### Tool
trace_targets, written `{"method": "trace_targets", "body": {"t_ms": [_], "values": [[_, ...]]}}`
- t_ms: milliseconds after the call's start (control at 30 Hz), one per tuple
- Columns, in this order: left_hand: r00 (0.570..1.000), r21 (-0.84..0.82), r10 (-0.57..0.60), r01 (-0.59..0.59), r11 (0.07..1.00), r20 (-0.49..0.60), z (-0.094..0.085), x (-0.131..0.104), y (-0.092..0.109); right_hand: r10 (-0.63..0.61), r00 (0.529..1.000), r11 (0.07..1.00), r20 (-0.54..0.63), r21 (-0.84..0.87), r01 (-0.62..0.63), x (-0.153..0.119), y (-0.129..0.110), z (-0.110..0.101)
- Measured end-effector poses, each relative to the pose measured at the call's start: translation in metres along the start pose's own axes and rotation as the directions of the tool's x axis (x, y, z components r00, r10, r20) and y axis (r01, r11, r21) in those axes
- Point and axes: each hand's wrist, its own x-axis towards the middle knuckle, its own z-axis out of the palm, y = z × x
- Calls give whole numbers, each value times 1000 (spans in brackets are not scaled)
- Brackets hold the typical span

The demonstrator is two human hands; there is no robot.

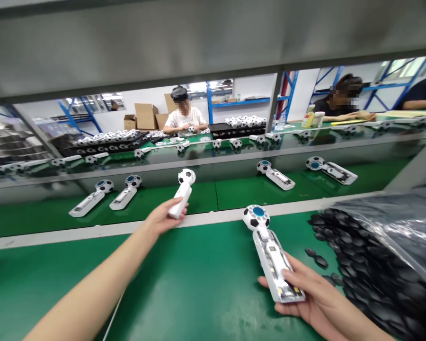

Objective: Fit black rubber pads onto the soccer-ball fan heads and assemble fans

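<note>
My left hand (168, 215) is closed around the handle of a white device with a football-patterned head (182, 189), held over the edge of the green belt. Nearer to me, my right hand (305, 289) grips a second such device (275, 260), whose handle lies open to show its inner parts and whose head has a blue disc. The thumb of that hand rests on the lower part of the handle. Both heads point away from me.
Several similar devices (276, 175) lie on the green belt (230, 189). Black small parts (362, 265) and a clear plastic bag (404, 222) are at the right of the green table (184, 289). A grey shelf (199, 42) hangs overhead. People sit beyond another line of devices.
</note>
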Motion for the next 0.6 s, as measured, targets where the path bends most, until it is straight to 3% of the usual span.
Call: {"method": "trace_targets", "body": {"t_ms": [33, 100, 167, 200, 367, 600], "values": [[996, -30, -65, 67, 997, 65, 20, -13, -11, -3, 1000, 1000, 20, 17, 2, 0, 0, 1], [939, -210, -199, 262, 942, 280, 54, -37, -32, -39, 998, 998, 54, 53, 36, 0, 0, 2], [885, -261, -286, 393, 882, 368, 78, -54, -47, -98, 993, 992, 65, 87, 92, 1, 0, 2], [879, -250, -314, 415, 875, 360, 85, -59, -52, -127, 990, 988, 66, 100, 121, 1, 0, 1], [911, -127, -339, 375, 918, 237, 85, -61, -61, -179, 980, 976, 84, 143, 166, 5, -2, -3], [869, -140, -396, 450, 882, 298, 78, -63, -57, -130, 990, 976, 54, 186, 118, 7, -2, -7]]}}
